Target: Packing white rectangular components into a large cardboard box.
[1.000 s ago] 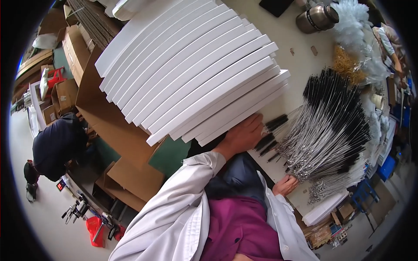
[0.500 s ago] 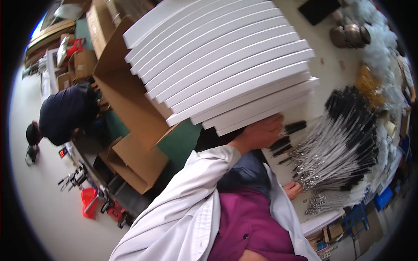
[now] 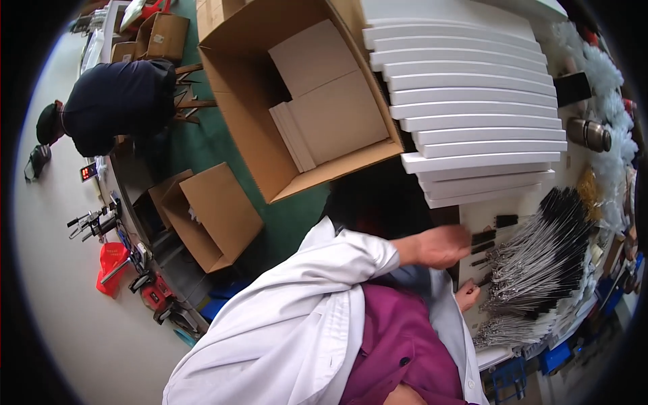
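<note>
My left hand is over the table's near edge, just below a fanned stack of flat white boxes. It is blurred and touches no box; its fingers look curled, but what they hold, if anything, does not show. Lower down, my right hand has its fingers closed beside a small dark brush; whether it grips that brush is unclear. To the right of both hands lies a large heap of wire-handled brushes with black bristles. Several short black brush heads lie between the heap and my left hand.
A big open carton with flat cardboard pieces inside stands left of the boxes. A smaller open carton is below it on the green floor. Another person bends at the far left. A metal flask and clear plastic bags line the table's far side.
The view has turned, so the white boxes now sit farther right and the big carton's inside shows. My left hand has come away from the boxes' lower edge toward the brushes.
</note>
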Demonstrator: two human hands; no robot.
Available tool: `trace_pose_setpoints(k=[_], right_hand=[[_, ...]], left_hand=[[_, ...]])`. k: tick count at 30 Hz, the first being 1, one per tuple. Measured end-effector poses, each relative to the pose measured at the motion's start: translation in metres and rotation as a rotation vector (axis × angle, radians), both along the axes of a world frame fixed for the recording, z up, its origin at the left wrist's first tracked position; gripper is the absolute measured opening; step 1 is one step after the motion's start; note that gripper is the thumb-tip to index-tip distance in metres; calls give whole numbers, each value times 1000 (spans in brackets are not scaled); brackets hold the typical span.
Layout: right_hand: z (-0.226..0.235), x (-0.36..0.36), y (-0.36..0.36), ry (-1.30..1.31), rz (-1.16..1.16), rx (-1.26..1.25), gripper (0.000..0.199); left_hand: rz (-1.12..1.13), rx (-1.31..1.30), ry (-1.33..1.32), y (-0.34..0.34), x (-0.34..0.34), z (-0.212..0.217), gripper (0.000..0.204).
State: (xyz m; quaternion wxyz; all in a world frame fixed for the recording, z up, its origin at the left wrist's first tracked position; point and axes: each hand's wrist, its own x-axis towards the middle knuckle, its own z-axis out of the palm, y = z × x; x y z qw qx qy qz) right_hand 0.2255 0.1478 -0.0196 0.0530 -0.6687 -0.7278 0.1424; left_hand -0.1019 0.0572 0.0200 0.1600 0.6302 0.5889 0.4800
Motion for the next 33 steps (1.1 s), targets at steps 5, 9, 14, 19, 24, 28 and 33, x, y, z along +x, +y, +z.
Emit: trace_pose_setpoints(k=[5, 9, 14, 19, 24, 28, 33], right_hand=[[15, -13, 1, -44, 74, 82, 42], [16, -15, -1, -66, 46, 94, 43], [17, -29, -6, -40, 81, 109, 45], [16, -28, -5, -36, 55, 123, 44], [20, -21, -12, 7, 20, 53, 43], [13, 13, -8, 177, -102, -50, 43], [18, 110, -37, 13, -192, -44, 50]], left_hand=[[-104, -308, -252, -101, -11, 4, 16], [71, -566, -387, -149, -82, 43, 17], [321, -738, -401, -179, -190, 94, 20], [845, -366, -277, -147, -289, 125, 23], [919, -352, -108, -89, -345, 144, 36], [937, -473, -98, -62, -379, 130, 53], [719, -643, -656, -32, -398, 114, 56]])
